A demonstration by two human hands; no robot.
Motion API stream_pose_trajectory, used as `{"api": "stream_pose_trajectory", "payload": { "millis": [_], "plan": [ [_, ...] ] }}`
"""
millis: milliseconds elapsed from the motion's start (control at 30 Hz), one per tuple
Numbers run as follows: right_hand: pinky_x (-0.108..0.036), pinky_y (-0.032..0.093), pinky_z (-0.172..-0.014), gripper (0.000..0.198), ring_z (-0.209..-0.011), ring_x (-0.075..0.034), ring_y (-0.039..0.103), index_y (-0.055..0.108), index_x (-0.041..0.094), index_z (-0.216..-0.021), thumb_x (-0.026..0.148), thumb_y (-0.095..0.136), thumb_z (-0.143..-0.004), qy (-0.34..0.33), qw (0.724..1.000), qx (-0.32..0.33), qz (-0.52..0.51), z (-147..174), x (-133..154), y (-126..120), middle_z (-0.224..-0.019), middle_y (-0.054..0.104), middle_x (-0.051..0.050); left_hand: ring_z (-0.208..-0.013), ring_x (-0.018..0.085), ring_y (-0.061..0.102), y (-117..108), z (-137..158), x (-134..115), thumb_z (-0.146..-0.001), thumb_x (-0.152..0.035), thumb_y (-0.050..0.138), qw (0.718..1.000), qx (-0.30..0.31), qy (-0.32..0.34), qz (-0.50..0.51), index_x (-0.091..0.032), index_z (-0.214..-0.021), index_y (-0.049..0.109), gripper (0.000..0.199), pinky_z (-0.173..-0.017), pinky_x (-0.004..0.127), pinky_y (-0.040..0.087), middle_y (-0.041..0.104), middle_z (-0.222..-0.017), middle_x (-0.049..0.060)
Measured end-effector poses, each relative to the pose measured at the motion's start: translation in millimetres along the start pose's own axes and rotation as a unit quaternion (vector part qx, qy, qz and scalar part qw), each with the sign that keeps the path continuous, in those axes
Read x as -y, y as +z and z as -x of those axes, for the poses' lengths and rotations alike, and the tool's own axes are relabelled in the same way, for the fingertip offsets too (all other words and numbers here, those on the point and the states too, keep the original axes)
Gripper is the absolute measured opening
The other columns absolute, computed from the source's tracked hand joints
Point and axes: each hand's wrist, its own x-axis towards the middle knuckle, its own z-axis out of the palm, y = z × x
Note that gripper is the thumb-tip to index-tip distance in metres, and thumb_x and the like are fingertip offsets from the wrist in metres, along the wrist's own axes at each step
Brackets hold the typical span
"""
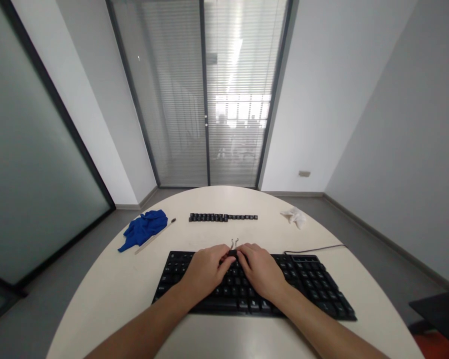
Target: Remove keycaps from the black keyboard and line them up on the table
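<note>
A wire keycap puller (pixel 234 244) points away from me above the keyboard's back edge, its two bent wire ends spread apart. My left hand (pixel 207 267) and my right hand (pixel 260 269) meet at its near end, fingertips closed around a small dark piece (pixel 232 253). Whether that piece is the puller's handle or a keycap, I cannot tell. Under both hands lies a black keyboard (pixel 316 286), partly covered by them and by my forearms. Farther back, removed black keycaps (pixel 209 217) stand lined up in rows.
On the left of the round table (pixel 108 304) lie a crumpled blue cloth (pixel 145 227) and a thin brush (pixel 155 237). A crumpled white tissue (pixel 295 217) rests at the back right. The keyboard cable (pixel 318 249) runs to the right edge. A dark chair (pixel 439 311) stands at the lower right.
</note>
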Motion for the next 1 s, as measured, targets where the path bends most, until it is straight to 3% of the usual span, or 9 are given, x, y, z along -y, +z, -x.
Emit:
{"api": "stream_pose_trajectory", "payload": {
  "millis": [133, 300, 533, 767, 1000],
  "plan": [
    [-0.031, 0.043, -0.084, 0.028, -0.093, -0.021, 0.059, 0.065, 0.021, -0.098, 0.027, 0.038, -0.100, -0.032, 0.999, -0.003, -0.020, 1, 4, -2, -0.097, 0.068, -0.005, -0.063, 0.019, 0.060, 0, 0, 0, -0.093, -0.032, 0.049, 0.999, 0.008, -0.038, 0.014, -0.021, -0.075, 0.051, 0.021, -0.059, 0.026, 0.036, 0.066, -0.069, 0.002],
    [-0.031, 0.044, -0.086, 0.025, -0.094, -0.020, 0.058, 0.065, 0.021, -0.096, 0.024, 0.040, -0.099, -0.078, 0.995, -0.009, -0.054, 1, 4, -7, -0.096, 0.067, -0.005, -0.073, 0.020, 0.068, 0, -2, 5, -0.093, -0.035, 0.047, 0.987, 0.018, -0.096, 0.128, -0.022, -0.075, 0.047, 0.023, -0.064, 0.027, 0.044, 0.069, -0.073, 0.002],
    [-0.032, 0.044, -0.085, 0.023, -0.092, -0.020, 0.060, 0.066, 0.022, -0.094, 0.027, 0.044, -0.097, -0.078, 0.993, -0.012, -0.093, 3, 6, -8, -0.095, 0.068, -0.005, -0.075, 0.019, 0.072, 6, -10, 18, -0.093, -0.033, 0.046, 0.917, 0.039, -0.209, 0.338, -0.017, -0.089, 0.049, 0.017, -0.061, 0.027, 0.052, 0.071, -0.098, 0.011],
    [-0.035, 0.045, -0.087, 0.019, -0.094, -0.022, 0.062, 0.067, 0.023, -0.100, 0.034, 0.064, -0.086, -0.022, 0.988, -0.019, -0.153, 2, 0, -4, -0.100, 0.070, -0.003, -0.086, 0.019, 0.071, 5, -7, 16, -0.092, -0.037, 0.050, 0.914, 0.009, -0.173, 0.367, -0.016, -0.095, 0.056, 0.022, -0.063, 0.024, 0.052, 0.070, -0.101, 0.010],
    [-0.030, 0.046, -0.088, 0.019, -0.094, -0.019, 0.064, 0.068, 0.022, -0.100, 0.033, 0.066, -0.085, -0.023, 0.954, 0.017, -0.297, -1, -4, -12, -0.098, 0.071, -0.002, -0.087, 0.020, 0.069, 0, -5, 11, -0.091, -0.039, 0.052, 0.930, -0.008, -0.135, 0.343, -0.016, -0.092, 0.062, 0.024, -0.063, 0.024, 0.053, 0.072, -0.089, 0.006]
  ]
}}
